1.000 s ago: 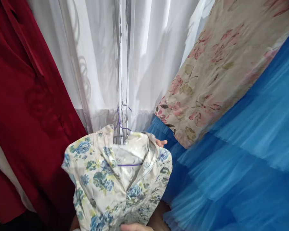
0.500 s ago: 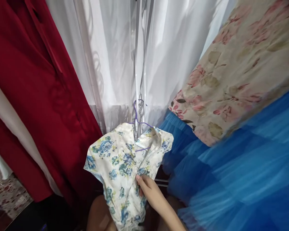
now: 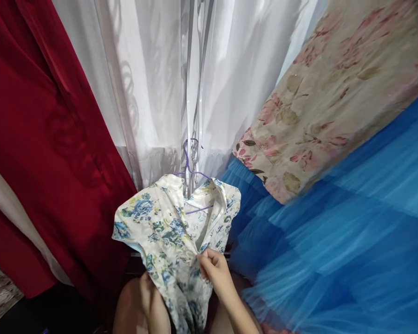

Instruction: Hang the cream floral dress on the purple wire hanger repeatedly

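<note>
A white dress with a blue and green flower print (image 3: 153, 218) hangs on a thin purple hanger (image 3: 187, 160), its neck opening parted in a V and its lower end out of view. At the bottom of that V, my right hand (image 3: 214, 269) pinches the fabric edge between thumb and fingers. My left hand (image 3: 153, 299) is low at the dress's left side, in shadow against the cloth. Its fingers are mostly hidden, so whether it grips the fabric cannot be made out.
Pale ribbons or straps (image 3: 194, 83) run down to the hanger in front of a white curtain (image 3: 153, 93). Deep red cloth (image 3: 66, 153) hangs on the left. To the right are beige floral fabric (image 3: 316, 116) and blue layered tulle (image 3: 334, 232). A bare leg (image 3: 127, 306) shows below.
My right hand now pinches the edge at the bottom of the neck opening, which is spread wider. My left hand has come up into view beside the dress. The whole view has shifted slightly.
</note>
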Tool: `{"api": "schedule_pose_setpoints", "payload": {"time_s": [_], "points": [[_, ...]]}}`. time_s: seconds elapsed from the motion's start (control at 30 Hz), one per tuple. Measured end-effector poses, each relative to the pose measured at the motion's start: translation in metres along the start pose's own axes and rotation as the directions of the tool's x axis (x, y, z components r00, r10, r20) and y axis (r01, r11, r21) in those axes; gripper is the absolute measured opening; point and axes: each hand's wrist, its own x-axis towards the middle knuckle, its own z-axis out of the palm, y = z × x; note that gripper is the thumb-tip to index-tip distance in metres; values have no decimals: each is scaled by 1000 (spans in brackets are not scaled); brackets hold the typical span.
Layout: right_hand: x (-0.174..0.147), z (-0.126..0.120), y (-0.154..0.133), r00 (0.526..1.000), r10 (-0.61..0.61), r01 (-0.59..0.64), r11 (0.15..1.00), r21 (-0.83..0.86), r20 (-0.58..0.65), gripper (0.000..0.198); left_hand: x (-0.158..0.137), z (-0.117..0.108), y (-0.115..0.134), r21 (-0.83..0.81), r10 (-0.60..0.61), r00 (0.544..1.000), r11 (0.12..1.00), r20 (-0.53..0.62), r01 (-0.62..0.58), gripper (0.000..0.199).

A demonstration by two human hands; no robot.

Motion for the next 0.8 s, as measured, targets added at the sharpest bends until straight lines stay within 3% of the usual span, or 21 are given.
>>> {"api": "schedule_pose_setpoints", "payload": {"time_s": [0.07,0.13,0.2,0.27,0.43,0.6,0.7,0.8], "points": [[-7,-3,0,999,47,-47,994,97,9,39,2,-9,-4,-52,52,988,997,-142,-60,31],[-13,1,-1,992,125,-127,964,235,21,37,6,-10,-5,-38,179,961,981,-209,-191,35],[-20,11,-4,978,201,-205,903,378,49,35,11,-1,-2,48,332,931,943,-150,-329,38],[-24,22,-8,973,220,-226,862,453,67,33,17,12,3,98,392,920,916,-6,-390,35],[-22,29,-14,982,137,-178,898,402,129,36,21,34,5,-58,284,918,959,277,-279,25],[-15,15,-20,969,152,-207,931,300,195,37,10,41,-3,-76,237,918,972,317,-224,22],[-1,8,-48,978,104,-146,960,240,181,35,7,40,-1,-23,240,927,969,287,-244,16],[28,4,-105,991,-25,-1,982,189,133,29,8,32,10,67,249,893,953,374,-294,14]]}}
